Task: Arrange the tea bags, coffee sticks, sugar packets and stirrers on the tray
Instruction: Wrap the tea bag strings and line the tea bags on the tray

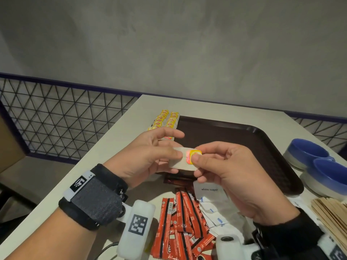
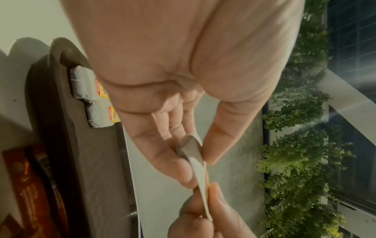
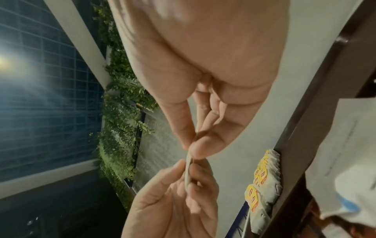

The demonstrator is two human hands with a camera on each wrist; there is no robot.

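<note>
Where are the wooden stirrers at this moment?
In the head view, the wooden stirrers lie at the table's right edge, below the blue bowls.

One tray (image 1: 262, 139); two blue bowls (image 1: 317, 162); two hands (image 1: 232, 177).

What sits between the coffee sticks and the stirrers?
The white sugar packets lie between the coffee sticks and the stirrers, shown in the head view.

Your white tea bag (image 1: 180, 160) with its yellow-and-red tag (image 1: 193, 156), dark brown tray (image 1: 244, 139), red-and-black coffee sticks (image 1: 180, 218), white sugar packets (image 1: 212, 196) with blue marks, pale wooden stirrers (image 1: 332, 212), blue-and-white bowls (image 1: 319, 166), off-white tabletop (image 1: 131, 117).
</note>
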